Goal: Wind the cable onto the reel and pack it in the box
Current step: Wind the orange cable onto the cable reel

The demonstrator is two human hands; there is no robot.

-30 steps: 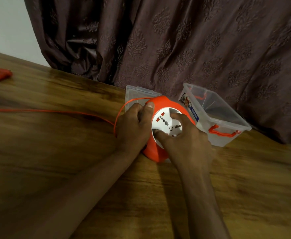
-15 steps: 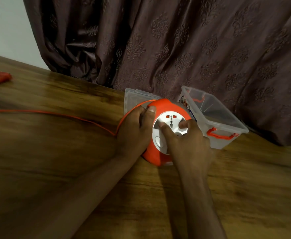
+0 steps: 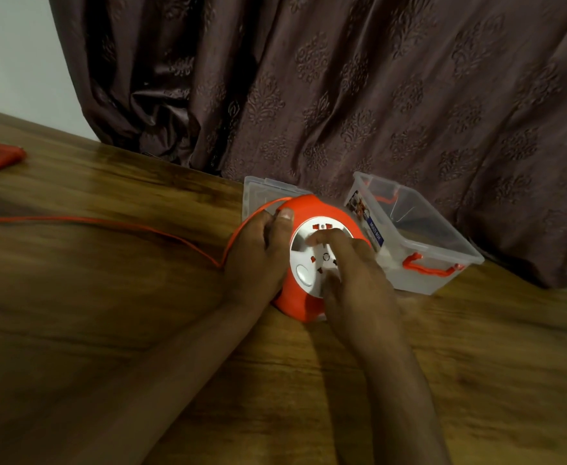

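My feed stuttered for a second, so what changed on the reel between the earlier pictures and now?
The right hand turned the white dial: its socket marks have rotated and its fingers now lie across the face. The left hand still grips the reel rim. Cable, plug, box and lid are unchanged.

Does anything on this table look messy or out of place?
Only the orange cable: much of it trails loose across the table to its plug at the far left, unwound from the reel. Nothing looks spilled or broken.
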